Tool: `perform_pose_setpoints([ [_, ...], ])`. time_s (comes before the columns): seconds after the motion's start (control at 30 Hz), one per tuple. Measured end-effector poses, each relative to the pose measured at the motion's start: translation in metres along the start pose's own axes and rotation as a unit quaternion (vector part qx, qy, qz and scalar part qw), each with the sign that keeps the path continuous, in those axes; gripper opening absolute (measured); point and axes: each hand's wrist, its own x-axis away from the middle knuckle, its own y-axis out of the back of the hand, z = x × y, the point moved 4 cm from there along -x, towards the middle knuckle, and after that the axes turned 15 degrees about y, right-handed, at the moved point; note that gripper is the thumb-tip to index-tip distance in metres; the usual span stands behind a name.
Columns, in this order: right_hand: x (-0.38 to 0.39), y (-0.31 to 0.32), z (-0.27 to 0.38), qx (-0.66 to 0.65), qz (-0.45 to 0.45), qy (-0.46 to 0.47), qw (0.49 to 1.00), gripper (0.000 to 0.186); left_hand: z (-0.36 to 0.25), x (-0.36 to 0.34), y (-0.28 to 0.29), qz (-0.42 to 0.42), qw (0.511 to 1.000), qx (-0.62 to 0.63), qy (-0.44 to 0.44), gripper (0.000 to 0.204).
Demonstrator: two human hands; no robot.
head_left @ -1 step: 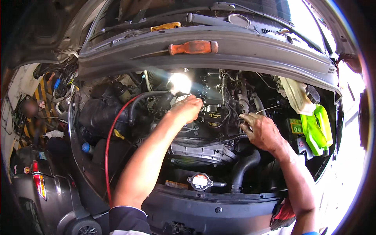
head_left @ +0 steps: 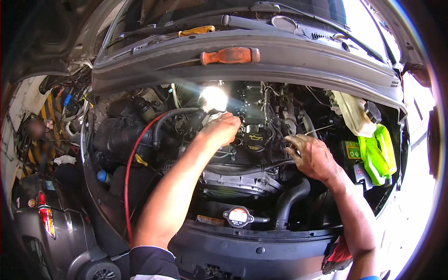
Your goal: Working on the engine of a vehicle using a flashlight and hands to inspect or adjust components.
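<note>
Black plastic, mid-frame: that's the engine cover, and hardly anything has shifted since the earlier frame! Left hand curls beside the glaring lamp, grip hidden; right hand bends its fingers by a thin pale rod, can't tell if grasped. Red hose arcs at left, orange-handled screwdriver lies up top, left forearm blocking engine parts.

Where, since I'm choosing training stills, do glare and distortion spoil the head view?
In the head view, a light near the left hand burns out white, streaking over the engine; also in the head view, the far right overexposes and the grey car warps toward the rim.
</note>
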Motion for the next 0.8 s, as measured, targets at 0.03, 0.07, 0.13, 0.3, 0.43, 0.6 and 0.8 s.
perform_pose_setpoints([
  [0.03,0.0,0.0,0.0,0.0,0.001,0.002,1.0,0.037,0.001,-0.001,0.002,-0.044,0.998,0.034,-0.014,0.009],
  [0.07,0.0,-0.001,0.001,-0.001,0.0,0.012,1.0,0.037,0.002,-0.001,0.003,-0.089,0.993,0.067,-0.028,0.003],
  [0.13,0.0,-0.001,0.001,-0.002,0.0,0.008,1.0,0.037,0.005,-0.004,-0.005,-0.09,0.995,0.042,-0.032,0.002],
  [0.3,0.0,0.0,0.002,-0.002,0.008,0.002,1.0,0.037,0.008,-0.006,-0.017,-0.061,0.998,0.022,-0.015,0.01],
  [0.43,0.0,0.0,0.002,-0.02,0.021,-0.012,1.0,0.037,-0.001,-0.005,-0.016,-0.053,0.999,0.004,-0.01,0.014],
  [0.6,0.002,-0.003,0.0,-0.013,0.014,0.006,1.0,0.037,-0.009,0.0,-0.021,-0.007,1.0,-0.011,0.006,0.022],
  [0.8,0.003,-0.007,-0.002,0.004,0.002,0.036,0.999,0.034,-0.013,-0.002,-0.025,-0.005,1.0,-0.005,0.021,0.026],
])
